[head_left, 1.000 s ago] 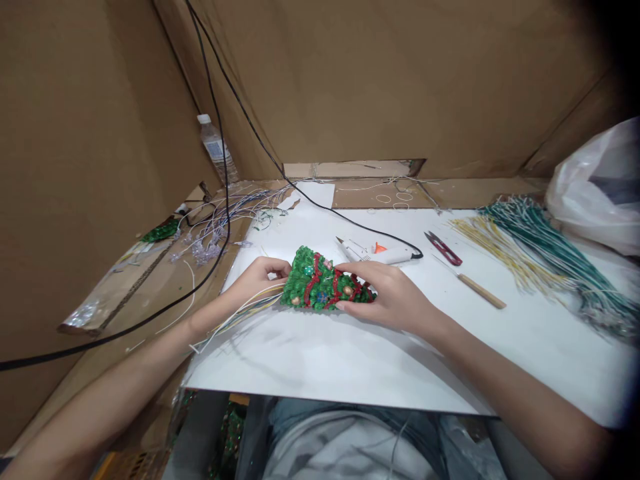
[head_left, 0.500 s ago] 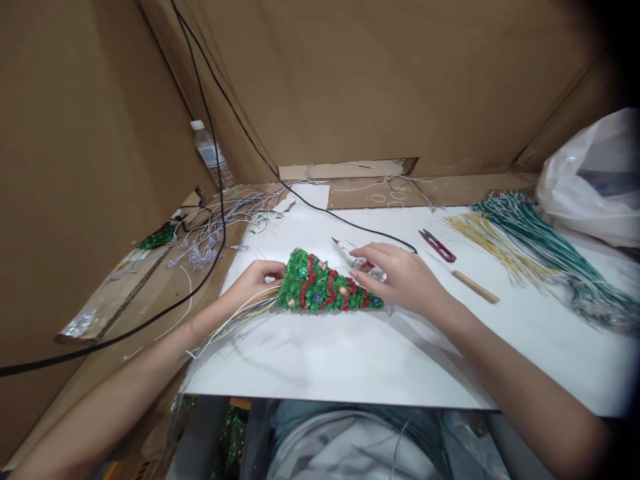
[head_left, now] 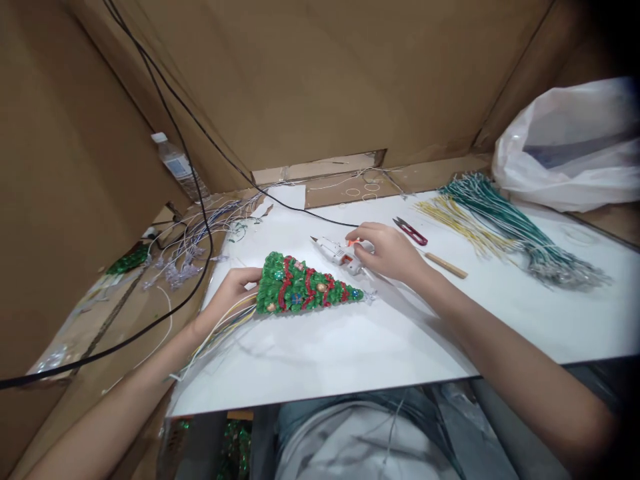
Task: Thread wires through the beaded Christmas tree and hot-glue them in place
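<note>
A small green Christmas tree ornament (head_left: 310, 287) with red garlands and small baubles lies on its side, its clear star tip pointing right. My left hand (head_left: 235, 290) grips the wide base; its fingertips are hidden behind the tree. White, yellow and grey wires (head_left: 227, 323) trail from that base over my left wrist. My right hand (head_left: 385, 248) is closed around the back part of a white glue gun (head_left: 330, 251) with an orange part, thumb and fingers curled on it. The gun lies on the white board just behind the tree, nozzle pointing left.
Red thread snips (head_left: 411, 231) and a wooden-handled awl (head_left: 447, 265) lie to the right, near yellow wires (head_left: 465, 230) and a green wire bundle (head_left: 510, 227). A plastic bag (head_left: 565, 153) stands back right. A water bottle (head_left: 177, 163) and black cable (head_left: 197, 193) are left.
My right hand has left the tree's tip and closed on the glue gun behind it. My left hand stays at the tree's base. The whole view has shifted slightly.
</note>
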Available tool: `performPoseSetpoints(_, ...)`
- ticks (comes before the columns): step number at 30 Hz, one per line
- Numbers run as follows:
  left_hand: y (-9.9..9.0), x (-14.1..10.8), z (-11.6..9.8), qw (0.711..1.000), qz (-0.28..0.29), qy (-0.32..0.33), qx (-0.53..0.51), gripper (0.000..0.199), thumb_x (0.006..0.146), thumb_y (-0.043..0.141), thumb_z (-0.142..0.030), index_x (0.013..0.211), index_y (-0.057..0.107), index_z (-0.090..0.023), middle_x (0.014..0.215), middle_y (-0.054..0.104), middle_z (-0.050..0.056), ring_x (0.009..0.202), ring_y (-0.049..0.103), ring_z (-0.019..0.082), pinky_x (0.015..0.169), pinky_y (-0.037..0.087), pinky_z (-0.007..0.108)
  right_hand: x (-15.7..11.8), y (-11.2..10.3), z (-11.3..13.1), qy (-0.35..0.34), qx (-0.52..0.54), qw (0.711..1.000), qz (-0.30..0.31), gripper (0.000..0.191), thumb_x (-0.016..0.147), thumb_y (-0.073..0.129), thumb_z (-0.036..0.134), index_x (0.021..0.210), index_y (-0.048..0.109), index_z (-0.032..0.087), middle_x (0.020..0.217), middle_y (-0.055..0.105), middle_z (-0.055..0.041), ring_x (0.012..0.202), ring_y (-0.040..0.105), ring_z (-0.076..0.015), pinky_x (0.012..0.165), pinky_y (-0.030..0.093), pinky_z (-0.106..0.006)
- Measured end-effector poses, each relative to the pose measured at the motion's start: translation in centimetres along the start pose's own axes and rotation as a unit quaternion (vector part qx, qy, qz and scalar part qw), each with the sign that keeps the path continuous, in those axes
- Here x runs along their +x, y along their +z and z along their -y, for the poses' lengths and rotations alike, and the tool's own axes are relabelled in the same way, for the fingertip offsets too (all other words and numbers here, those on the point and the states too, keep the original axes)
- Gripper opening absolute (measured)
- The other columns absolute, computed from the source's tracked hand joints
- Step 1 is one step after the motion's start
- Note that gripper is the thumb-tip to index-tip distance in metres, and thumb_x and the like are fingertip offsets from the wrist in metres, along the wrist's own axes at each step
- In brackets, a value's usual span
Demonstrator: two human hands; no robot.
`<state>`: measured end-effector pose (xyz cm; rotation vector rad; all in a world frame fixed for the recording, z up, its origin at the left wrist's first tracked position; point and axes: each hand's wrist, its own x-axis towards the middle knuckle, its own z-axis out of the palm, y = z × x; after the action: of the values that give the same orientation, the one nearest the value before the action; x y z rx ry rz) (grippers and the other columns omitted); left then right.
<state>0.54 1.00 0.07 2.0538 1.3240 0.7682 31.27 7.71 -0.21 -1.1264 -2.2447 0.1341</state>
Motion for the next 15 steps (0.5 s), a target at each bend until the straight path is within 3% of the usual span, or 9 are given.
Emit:
performPoseSetpoints(4,-0.4,-0.1,0.0,0.991,-0.04,0.115,0.057,0.023,0.082,0.061,-0.033,0.072,0.072,-0.015,0.07,0.069,0.006,0.064,0.061,0.016,0.063,0.047,0.024,0.0,-0.1,0.0,0.005,-0.014,1.0,-0.008,0.025,0.081,0.047,0.016,0.093,0.068,0.019,0.092,0.068,-0.006,0.088,0.061,-0.0199,0.075,0.043,-0.031)
performPoseSetpoints(6,-0.6,-0.2,0.3,0.984,-0.033,0.158,0.073,0.023,0.082,0.062,-0.035,0.071,0.071,-0.017,0.075,0.07,0.008,0.069,0.062,0.017,0.067,0.048,0.025,0.0,-0.1,-0.1,0.01,-0.017,1.0,-0.008,0.024,0.081,0.047,0.016,0.093,0.068,0.019,0.093,0.068,-0.0058,0.089,0.061,-0.0196,0.074,0.042,-0.03)
performPoseSetpoints(10,-0.8,-0.2,1.0,0.976,0.011,0.177,0.123,0.028,0.084,0.058,-0.042,0.073,0.071,-0.02,0.088,0.07,0.01,0.082,0.063,0.021,0.078,0.048,0.03,0.0,-0.1,-0.1,0.014,-0.021,1.0,0.001,0.024,0.081,0.046,0.016,0.092,0.068,0.02,0.093,0.068,-0.0052,0.091,0.06,-0.0194,0.071,0.041,-0.03)
performPoseSetpoints(15,-1.2,-0.3,1.3,0.954,0.045,0.175,0.239,0.033,0.089,0.046,-0.039,0.072,0.068,-0.021,0.081,0.068,0.01,0.077,0.058,0.022,0.083,0.046,0.035,0.0,-0.1,-0.2,0.01,-0.016,1.0,0.005,0.024,0.082,0.046,0.017,0.093,0.067,0.019,0.093,0.069,-0.004,0.092,0.06,-0.019,0.074,0.041,-0.03)
